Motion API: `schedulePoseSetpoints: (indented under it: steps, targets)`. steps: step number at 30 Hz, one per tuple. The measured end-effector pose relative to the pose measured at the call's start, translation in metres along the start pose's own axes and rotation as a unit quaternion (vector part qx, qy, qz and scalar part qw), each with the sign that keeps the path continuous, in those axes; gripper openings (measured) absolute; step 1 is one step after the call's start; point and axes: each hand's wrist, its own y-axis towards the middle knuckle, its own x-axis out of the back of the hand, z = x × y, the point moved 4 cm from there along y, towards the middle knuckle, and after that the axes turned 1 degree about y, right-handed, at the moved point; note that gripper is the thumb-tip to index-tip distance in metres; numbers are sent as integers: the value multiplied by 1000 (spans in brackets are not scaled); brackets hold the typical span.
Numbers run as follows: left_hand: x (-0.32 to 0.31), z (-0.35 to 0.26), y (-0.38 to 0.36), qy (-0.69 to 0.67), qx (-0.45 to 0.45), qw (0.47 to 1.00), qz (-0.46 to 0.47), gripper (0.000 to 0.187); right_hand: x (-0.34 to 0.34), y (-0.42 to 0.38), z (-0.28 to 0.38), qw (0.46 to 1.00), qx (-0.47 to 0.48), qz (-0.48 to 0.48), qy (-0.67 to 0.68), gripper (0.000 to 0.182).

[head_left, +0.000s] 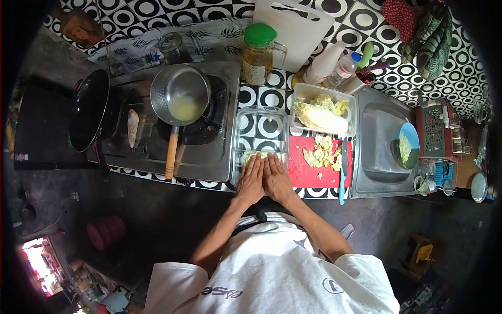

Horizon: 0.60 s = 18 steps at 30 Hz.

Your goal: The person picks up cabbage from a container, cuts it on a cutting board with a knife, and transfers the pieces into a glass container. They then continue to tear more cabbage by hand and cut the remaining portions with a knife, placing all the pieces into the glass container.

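Note:
My left hand (250,180) and my right hand (276,179) lie side by side over the near end of a clear rectangular glass dish (286,125). Their fingers are stretched out flat and point away from me. Under the fingertips, pale greenish shreds (251,156) show in the dish; the hands hide most of them. To the right of my right hand is a red cutting board (300,175) with torn pieces of napa cabbage (322,153) on it. A knife with a turquoise handle (342,191) rests along the board's right edge.
Behind the board, a plastic container (353,112) holds napa cabbage. A saucepan (161,91) with yellowish liquid stands on the stove (219,157); its wooden handle (171,157) points toward me. A green-lidded jug (256,63) stands behind the dish. A blue bowl (413,136) sits in the sink (374,180).

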Motion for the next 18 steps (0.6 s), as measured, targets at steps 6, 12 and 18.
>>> schedulePoseSetpoints:
  steps: [6, 12, 18]
  targets:
    - [2, 0, 1, 19, 3, 999, 45, 77, -10, 2, 1, 998, -44, 33, 9, 61]
    - [9, -1, 4, -29, 9, 998, 46, 71, 17, 0, -10, 977, -90, 10, 190, 59]
    - [22, -15, 9, -73, -24, 993, -90, 46, 46, -32, -58, 861, -239, -188, 407, 23]
